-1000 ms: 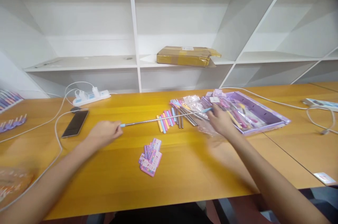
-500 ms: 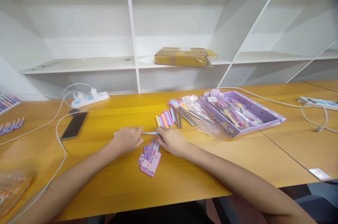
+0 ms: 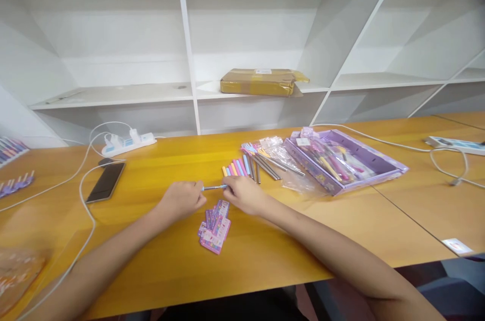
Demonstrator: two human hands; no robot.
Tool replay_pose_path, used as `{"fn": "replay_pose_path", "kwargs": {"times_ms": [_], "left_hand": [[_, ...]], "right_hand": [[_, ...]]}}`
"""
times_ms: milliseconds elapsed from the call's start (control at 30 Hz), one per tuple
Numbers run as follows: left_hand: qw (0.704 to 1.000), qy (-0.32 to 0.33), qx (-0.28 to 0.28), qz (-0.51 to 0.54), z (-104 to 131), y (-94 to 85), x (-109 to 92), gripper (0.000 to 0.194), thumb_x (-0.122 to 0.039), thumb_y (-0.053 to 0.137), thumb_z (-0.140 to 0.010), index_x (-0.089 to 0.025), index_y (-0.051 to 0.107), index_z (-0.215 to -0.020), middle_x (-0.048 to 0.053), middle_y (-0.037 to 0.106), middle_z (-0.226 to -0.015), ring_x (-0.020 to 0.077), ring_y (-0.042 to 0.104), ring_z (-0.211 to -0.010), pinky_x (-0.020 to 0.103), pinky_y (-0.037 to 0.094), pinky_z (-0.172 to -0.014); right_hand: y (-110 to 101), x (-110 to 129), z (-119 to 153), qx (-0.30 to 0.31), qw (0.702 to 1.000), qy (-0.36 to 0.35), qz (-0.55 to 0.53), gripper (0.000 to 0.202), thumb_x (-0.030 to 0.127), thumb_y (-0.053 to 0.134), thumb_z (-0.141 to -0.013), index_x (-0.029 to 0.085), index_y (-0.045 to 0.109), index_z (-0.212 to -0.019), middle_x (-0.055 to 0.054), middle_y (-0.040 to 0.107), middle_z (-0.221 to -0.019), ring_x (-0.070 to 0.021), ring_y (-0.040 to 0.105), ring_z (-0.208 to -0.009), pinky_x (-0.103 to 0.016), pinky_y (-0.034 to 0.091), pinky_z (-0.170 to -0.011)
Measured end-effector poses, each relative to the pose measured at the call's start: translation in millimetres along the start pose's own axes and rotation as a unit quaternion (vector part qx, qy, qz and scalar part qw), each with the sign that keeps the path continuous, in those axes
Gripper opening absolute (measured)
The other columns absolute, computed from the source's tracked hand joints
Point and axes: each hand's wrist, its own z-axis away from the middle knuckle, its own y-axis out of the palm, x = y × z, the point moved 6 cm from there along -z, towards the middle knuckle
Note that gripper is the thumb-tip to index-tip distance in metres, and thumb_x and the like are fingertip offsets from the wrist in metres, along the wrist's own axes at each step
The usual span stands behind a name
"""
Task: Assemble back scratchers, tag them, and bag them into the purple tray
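My left hand is closed around the left part of a thin metal rod with light-blue ends. Pinched at the rod's other end are the fingers of my right hand, so the rod lies level between the two fists, just above the table. Its bare metal middle shows; the ends are mostly covered by my fingers. Below it lies a loose pile of pink and purple printed cards. Just beyond my right hand is a row of short pastel tubes in yellow, pink, blue and purple.
Metal rods with coloured tips and clear plastic wrap lie behind right. A purple tray holds wrapped items. Leftward are a phone, a power strip and a white cable. A taped carton rests on the shelf.
The light-blue end that stuck out left of my left hand is now hidden. A light-blue part now shows at that hand's right side. The right hand has risen slightly, covering the near tube ends.
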Motion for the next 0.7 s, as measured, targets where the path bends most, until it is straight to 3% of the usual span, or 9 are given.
{"fn": "replay_pose_path", "kwargs": {"times_ms": [167,300,400,533,600,700], "left_hand": [[1.0,-0.031,0.003,0.002,-5,0.3,14,0.027,-0.029,0.046,-0.092,-0.018,0.07,-0.094,0.014,0.078,-0.082,0.031,0.075,-0.073,0.035,0.049,-0.065],[0.999,-0.046,-0.01,-0.028,-2,-2.4,56,0.028,-0.03,0.044,-0.092,-0.018,0.069,-0.091,0.014,0.077,-0.08,0.0307,0.074,-0.072,0.034,0.045,-0.062],[0.996,-0.042,-0.026,-0.069,12,-8.0,108,0.028,-0.033,0.043,-0.092,-0.019,0.067,-0.088,0.013,0.075,-0.075,0.03,0.071,-0.067,0.033,0.038,-0.058],[0.991,-0.048,-0.075,-0.101,51,-21.6,172,0.023,-0.033,0.045,-0.088,-0.021,0.06,-0.073,0.009,0.066,-0.064,0.0251,0.062,-0.06,0.031,0.032,-0.057],[0.988,-0.057,-0.104,-0.096,72,-28.8,188,0.021,-0.034,0.047,-0.085,-0.022,0.055,-0.069,0.006,0.064,-0.063,0.0225,0.058,-0.06,0.029,0.028,-0.058],[0.988,-0.059,-0.119,-0.082,90,-33.6,189,0.02,-0.031,0.045,-0.084,-0.022,0.049,-0.067,0.002,0.058,-0.059,0.0188,0.051,-0.058,0.028,0.024,-0.059]], "right_hand": [[-10,-1,-4,-0.012,0.999,-0.009,0.042,0.017,0.026,0.051,-0.094,0.021,0.063,-0.084,-0.002,0.067,-0.077,-0.0138,0.05,-0.065,-0.03,0.019,-0.061],[-40,-44,11,-0.054,0.994,-0.009,0.099,0.018,0.026,0.049,-0.095,0.02,0.064,-0.085,-0.003,0.069,-0.082,-0.0145,0.053,-0.067,-0.029,0.022,-0.062],[-74,-100,41,-0.093,0.985,-0.021,0.143,0.018,0.022,0.047,-0.093,0.02,0.059,-0.08,-0.004,0.065,-0.074,-0.0156,0.053,-0.066,-0.028,0.027,-0.064],[-118,-160,103,-0.132,0.976,-0.049,0.165,0.02,0.026,0.044,-0.097,0.023,0.056,-0.081,-0.003,0.062,-0.072,-0.017,0.054,-0.064,-0.028,0.033,-0.064],[-135,-177,132,-0.166,0.969,-0.02,0.184,0.02,0.027,0.043,-0.097,0.024,0.054,-0.081,-0.004,0.062,-0.072,-0.0177,0.053,-0.063,-0.029,0.034,-0.063],[-143,-181,158,-0.171,0.966,0.013,0.194,0.021,0.03,0.042,-0.098,0.026,0.053,-0.081,-0.005,0.063,-0.074,-0.019,0.054,-0.064,-0.031,0.037,-0.064]]}}
